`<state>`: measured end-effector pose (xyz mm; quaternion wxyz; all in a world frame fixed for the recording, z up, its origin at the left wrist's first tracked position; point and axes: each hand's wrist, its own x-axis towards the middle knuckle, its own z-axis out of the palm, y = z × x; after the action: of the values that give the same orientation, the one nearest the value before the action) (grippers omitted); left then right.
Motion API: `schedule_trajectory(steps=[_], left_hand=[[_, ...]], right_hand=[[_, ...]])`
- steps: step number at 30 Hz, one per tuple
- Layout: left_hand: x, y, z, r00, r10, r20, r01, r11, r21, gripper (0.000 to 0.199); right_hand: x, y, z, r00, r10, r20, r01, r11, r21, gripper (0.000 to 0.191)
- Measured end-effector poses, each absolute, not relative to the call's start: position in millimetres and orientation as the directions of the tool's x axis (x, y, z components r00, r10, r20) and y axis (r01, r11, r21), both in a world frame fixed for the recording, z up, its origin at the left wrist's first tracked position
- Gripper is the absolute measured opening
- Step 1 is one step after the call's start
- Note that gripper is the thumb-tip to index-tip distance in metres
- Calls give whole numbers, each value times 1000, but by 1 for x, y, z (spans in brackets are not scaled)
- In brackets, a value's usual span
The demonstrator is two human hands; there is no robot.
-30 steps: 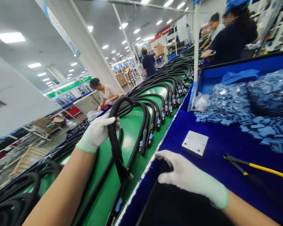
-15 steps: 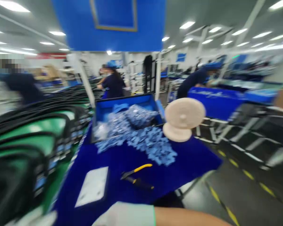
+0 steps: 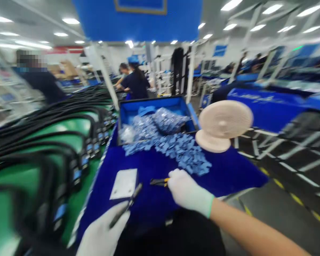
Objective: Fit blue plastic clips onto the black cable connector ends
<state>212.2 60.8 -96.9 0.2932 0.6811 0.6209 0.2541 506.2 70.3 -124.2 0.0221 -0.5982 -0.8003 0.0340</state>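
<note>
My left hand [image 3: 105, 227], in a white glove, holds a dark rod-like tool [image 3: 126, 204] that points up and to the right. My right hand [image 3: 185, 190], gloved in white with a green cuff, is closed on the yellow handles of the pliers [image 3: 158, 182], whose dark jaws point left over the blue cloth [image 3: 154, 202]. Beyond my left hand lies a white plate [image 3: 124, 184] with small dark holes. Many small blue pieces [image 3: 186, 153] are heaped beyond my right hand.
A blue bin [image 3: 154, 104] holds bagged blue pieces at the table's back. A pale round fan [image 3: 225, 119] stands at the right. Black curved tubes [image 3: 61, 135] lie on a green surface [image 3: 57, 156] at the left. Several people work farther off.
My right hand has moved up from the bottom edge and taken hold of the pliers. My left hand has come into fuller view with the dark tool. The view has shifted.
</note>
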Motion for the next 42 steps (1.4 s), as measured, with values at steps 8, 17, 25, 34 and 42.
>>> schedule_trajectory(steps=[8,17,25,34,42], left_hand=[[220,70,-83,4,980,-198,441,176,880,44],[216,72,-70,32,982,-185,449,151,881,46],[222,69,-73,70,993,-91,508,43,861,35],[216,96,-67,296,952,-74,441,-68,895,46],[229,123,-56,428,902,-51,457,-168,873,40]], right_hand=[[501,72,-130,-296,945,-142,486,21,-873,15],[454,47,-89,-525,783,334,292,534,-793,74],[453,48,-86,-551,740,386,302,608,-735,69],[446,59,-119,-415,910,-13,642,283,-713,10],[450,65,-117,-438,899,12,646,325,-690,32]])
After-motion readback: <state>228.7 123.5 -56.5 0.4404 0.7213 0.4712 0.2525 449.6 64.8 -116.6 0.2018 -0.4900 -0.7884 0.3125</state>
